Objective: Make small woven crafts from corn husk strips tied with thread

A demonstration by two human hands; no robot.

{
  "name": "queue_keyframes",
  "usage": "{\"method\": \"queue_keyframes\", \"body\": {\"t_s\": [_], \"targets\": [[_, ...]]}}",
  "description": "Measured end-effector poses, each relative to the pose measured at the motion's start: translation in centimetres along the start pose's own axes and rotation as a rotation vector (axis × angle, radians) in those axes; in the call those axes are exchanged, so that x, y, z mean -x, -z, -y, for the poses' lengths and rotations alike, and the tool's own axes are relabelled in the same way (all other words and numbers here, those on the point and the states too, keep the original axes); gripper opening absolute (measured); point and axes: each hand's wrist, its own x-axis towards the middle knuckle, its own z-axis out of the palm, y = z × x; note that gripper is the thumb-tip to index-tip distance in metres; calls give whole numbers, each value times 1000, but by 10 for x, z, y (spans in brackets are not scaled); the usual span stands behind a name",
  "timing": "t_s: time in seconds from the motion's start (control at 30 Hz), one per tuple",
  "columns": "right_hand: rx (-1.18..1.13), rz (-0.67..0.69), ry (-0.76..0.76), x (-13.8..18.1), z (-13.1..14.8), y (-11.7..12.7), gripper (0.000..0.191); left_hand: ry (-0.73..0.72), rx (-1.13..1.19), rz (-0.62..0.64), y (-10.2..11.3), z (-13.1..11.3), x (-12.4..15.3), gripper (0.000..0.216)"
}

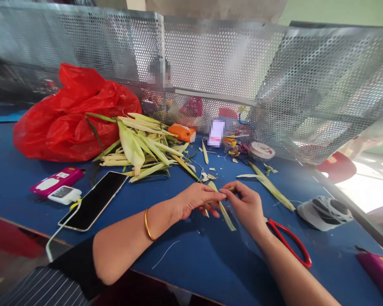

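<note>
Both hands meet over the blue table, working on a pale green strip of corn husk point(226, 216). My left hand point(199, 199), with a gold bangle at the wrist, is closed on the strip, its thumb reaching toward the other hand. Fingers of my right hand point(245, 204) pinch the husk close to the left thumb tip. Part of the strip is hidden behind the fingers. Under the right wrist lie scissors with red handles point(290, 244), their blades mostly covered. A longer husk piece point(272, 187) rests on the table beyond the right hand.
A heap of corn husks point(147, 146) lies beside a red plastic bag point(76, 114) at the left. Nearer are a phone point(95, 199) and a white cabled device point(64, 194). A thread spool point(324, 213) and a tape roll point(261, 151) stand right. A perforated metal screen point(210, 55) borders the back.
</note>
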Motion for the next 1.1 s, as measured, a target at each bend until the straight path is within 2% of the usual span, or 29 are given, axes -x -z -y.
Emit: {"method": "queue_keyframes", "body": {"t_s": [0.1, 0.23, 0.37, 0.43, 0.57, 0.83, 0.93, 1.03, 1.1], "targets": [[88, -17, 7, 3, 0, -2, 18, -103, -108, -102, -7, 7, -2, 40], [163, -103, -5, 3, -5, -4, 21, -94, -129, -115, -10, 10, -4, 33], [21, -70, -53, -5, -9, 2, 28, -81, -23, -190, -8, 8, -5, 30], [-18, -9, -81, -8, -10, 6, 35, -106, 36, -248, -4, 6, -6, 30], [189, 237, -36, -4, -7, 6, 38, -144, 116, -325, 1, 4, -9, 30], [314, 286, 119, 10, 1, -5, 38, -161, 101, -394, -7, 8, -13, 9], [285, 195, 33, 5, -1, -1, 42, -114, 106, -371, -7, 10, -12, 14], [66, 49, -108, -2, -4, 2, 38, -68, 95, -248, -6, 12, -11, 24], [-72, 54, -140, -5, -7, 2, 38, -61, 61, -166, -6, 13, -10, 24]]}}
